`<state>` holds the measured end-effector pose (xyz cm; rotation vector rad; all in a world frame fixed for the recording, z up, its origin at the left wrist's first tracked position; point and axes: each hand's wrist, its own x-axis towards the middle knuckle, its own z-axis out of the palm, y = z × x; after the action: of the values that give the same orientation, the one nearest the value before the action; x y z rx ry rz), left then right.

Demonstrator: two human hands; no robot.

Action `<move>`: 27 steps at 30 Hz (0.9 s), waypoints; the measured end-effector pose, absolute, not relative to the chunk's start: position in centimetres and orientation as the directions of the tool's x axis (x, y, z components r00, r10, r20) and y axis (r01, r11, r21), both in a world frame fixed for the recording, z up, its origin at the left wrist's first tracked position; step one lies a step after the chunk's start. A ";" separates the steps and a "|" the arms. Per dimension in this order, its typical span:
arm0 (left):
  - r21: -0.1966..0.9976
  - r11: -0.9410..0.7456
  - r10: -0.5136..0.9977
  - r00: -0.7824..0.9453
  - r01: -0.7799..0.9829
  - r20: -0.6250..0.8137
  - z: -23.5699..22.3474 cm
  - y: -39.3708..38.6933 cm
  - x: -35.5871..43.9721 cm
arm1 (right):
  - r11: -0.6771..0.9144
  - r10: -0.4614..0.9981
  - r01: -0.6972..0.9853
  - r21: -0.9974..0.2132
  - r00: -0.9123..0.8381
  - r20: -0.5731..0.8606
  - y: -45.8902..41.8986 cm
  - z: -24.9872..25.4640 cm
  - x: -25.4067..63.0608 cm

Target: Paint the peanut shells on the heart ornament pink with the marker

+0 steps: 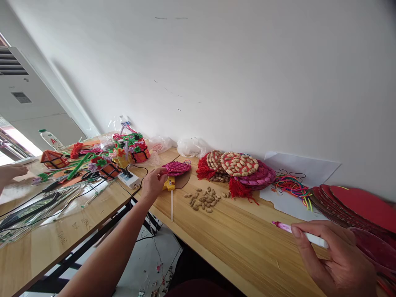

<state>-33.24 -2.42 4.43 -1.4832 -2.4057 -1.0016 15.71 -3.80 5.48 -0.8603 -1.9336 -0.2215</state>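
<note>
My left hand (153, 183) reaches out over the table and pinches the near-left edge of a small disc covered in magenta-painted peanuts (176, 168). Just beneath that disc are a yellow glue gun (169, 184), with a clear glue stick (171, 207) sticking out of it, and a brown cardboard round (183, 181). At the right, my right hand (337, 251) is closed round a white marker pen (312, 239), its pink tip pointing left above the wood. Loose peanuts (206, 199) lie scattered between the two hands.
Peanut-covered discs with red tassels (239, 164) lie by the wall. Coloured cords (291, 185) and stacked red discs (359, 202) sit farther right. A power strip (129, 180), cables and craft baskets (139, 150) crowd the left table (74, 231). Another person's hand (14, 173) shows far left.
</note>
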 end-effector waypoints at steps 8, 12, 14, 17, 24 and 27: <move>0.584 0.193 0.764 -0.494 0.788 0.415 4.0 -2.9 -32.4 | 0.749 0.460 0.631 -0.199 -0.280 0.843 -3.8 5.6 15.7; 0.672 0.110 0.830 -0.440 0.733 0.344 3.8 -3.7 -31.2 | 0.752 0.456 0.628 -0.199 -0.278 0.846 -3.8 5.3 15.8; 0.716 0.054 0.878 -0.375 0.696 0.297 3.7 -4.2 -30.3 | 0.750 0.454 0.631 -0.196 -0.276 0.847 -3.9 5.4 15.8; 0.755 0.000 0.928 -0.282 0.655 0.244 3.4 -5.2 -28.6 | 0.750 0.445 0.635 -0.184 -0.278 0.851 -4.0 5.7 15.7; 0.681 -0.218 0.955 0.008 0.699 0.297 3.6 -8.2 -23.5 | 0.767 0.415 0.611 -0.193 -0.244 0.876 -4.1 6.0 15.2; 0.632 -0.336 0.924 0.114 0.699 0.366 3.2 -9.5 -21.0 | 0.753 0.504 0.544 -0.370 -0.117 0.856 -4.3 5.7 15.3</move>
<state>-21.00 -9.49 3.24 -2.5493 -1.9389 -1.2810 15.30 -4.33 5.66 -0.8254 -1.7580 -0.0414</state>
